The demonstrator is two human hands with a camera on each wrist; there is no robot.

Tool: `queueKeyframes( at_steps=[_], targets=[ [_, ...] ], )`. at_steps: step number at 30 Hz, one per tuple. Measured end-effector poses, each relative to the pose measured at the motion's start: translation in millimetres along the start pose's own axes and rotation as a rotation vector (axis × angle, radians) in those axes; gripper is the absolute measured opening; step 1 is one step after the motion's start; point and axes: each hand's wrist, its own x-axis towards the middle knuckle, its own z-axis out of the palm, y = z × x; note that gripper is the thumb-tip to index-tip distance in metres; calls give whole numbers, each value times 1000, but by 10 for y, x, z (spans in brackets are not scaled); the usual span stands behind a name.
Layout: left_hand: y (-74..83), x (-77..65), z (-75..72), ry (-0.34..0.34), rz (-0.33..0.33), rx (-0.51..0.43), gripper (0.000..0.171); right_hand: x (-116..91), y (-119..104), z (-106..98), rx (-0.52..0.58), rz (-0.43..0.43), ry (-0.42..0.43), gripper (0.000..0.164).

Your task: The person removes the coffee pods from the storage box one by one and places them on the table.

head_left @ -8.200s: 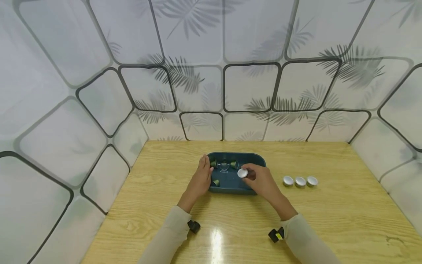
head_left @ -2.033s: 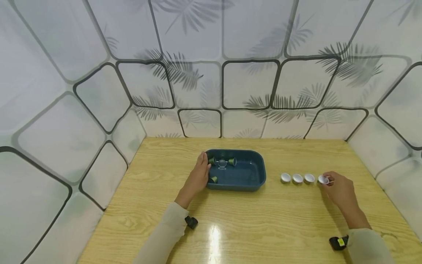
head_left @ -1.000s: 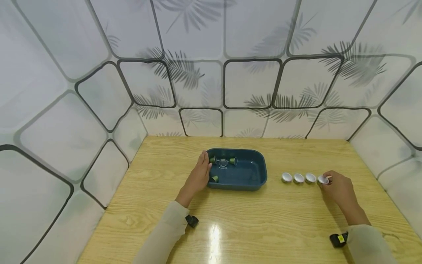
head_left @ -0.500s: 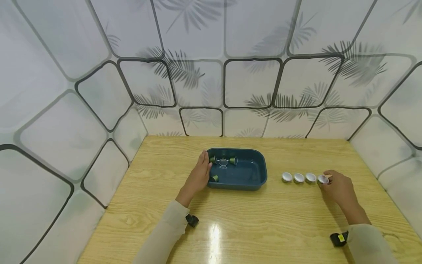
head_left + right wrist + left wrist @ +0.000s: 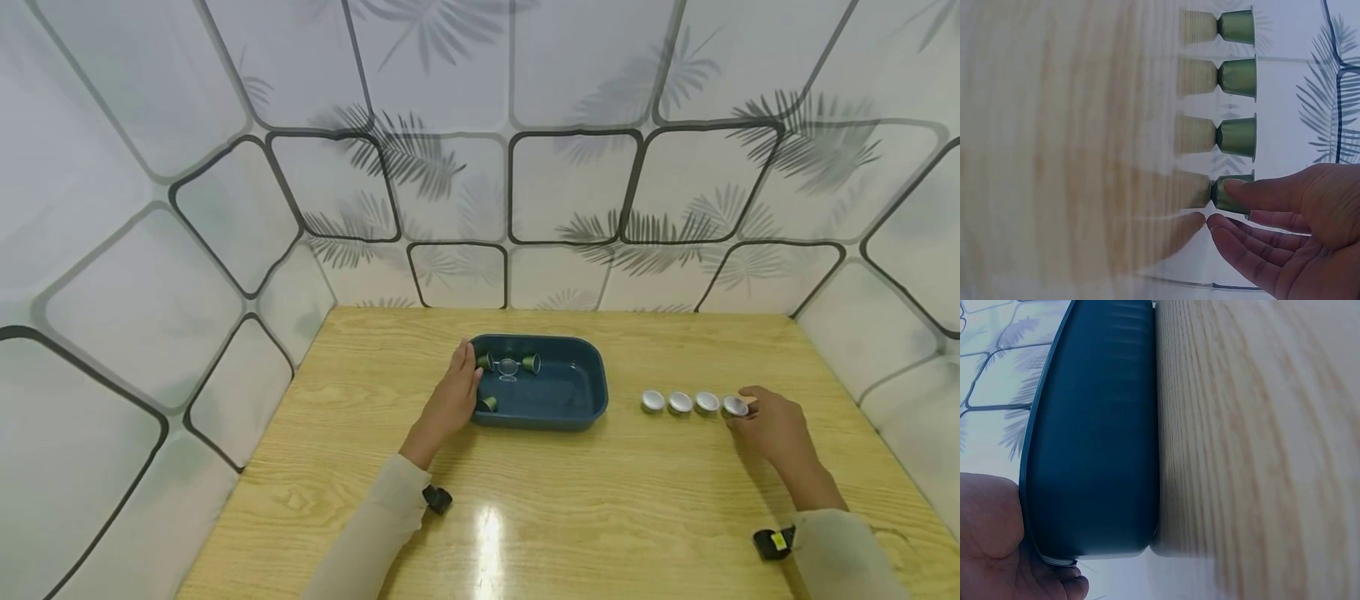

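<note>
A dark blue rectangular dish (image 5: 555, 422) stands on the wooden table. My left hand (image 5: 448, 404) grips its left end; in the left wrist view the palm lies against the rim with fingertips below it. Inside the dish lie three green coffee capsules, one of them (image 5: 531, 364) near the back wall. Right of the dish, several capsules stand in a row, silver lids up. My right hand (image 5: 772, 425) holds the rightmost capsule (image 5: 735, 407) between thumb and fingers, its narrow base at the tabletop. The right wrist view shows the row's green sides, including the top capsule (image 5: 1237, 27).
A round, clear-looking shape (image 5: 507, 367) is in the dish between two capsules; I cannot tell what it is. Patterned walls (image 5: 573, 187) enclose the table (image 5: 555, 500) at the back and sides. Black cameras sit at both wrists.
Eight seconds ago the right hand held a capsule over the dish and three stood in the row. That hand has since moved right, to the row's end. Over the last two seconds both hands stay almost still.
</note>
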Motion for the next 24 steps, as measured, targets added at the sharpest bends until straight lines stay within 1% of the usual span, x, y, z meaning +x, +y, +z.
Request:
queueKeyframes(
  at_steps=[3,8,12,18,24],
  targets=[
    [3,6,-3,5,1,-5,58,-15,15,-19,7,0,-2,58],
    [14,-1,-12,-5,-7,-6,58,-88,-12,-70,20,16,-11,60],
    [16,-19,-22,0,-2,2,59,-142,-73,-84,30,3,16,61],
    [22,-39,-25,-3,8,10,58,-229,-190,-69,41,-16,88,55],
    [32,-35,-25,-5,7,8,58,-273,-390,-93,26,-50,142,52]
  ],
)
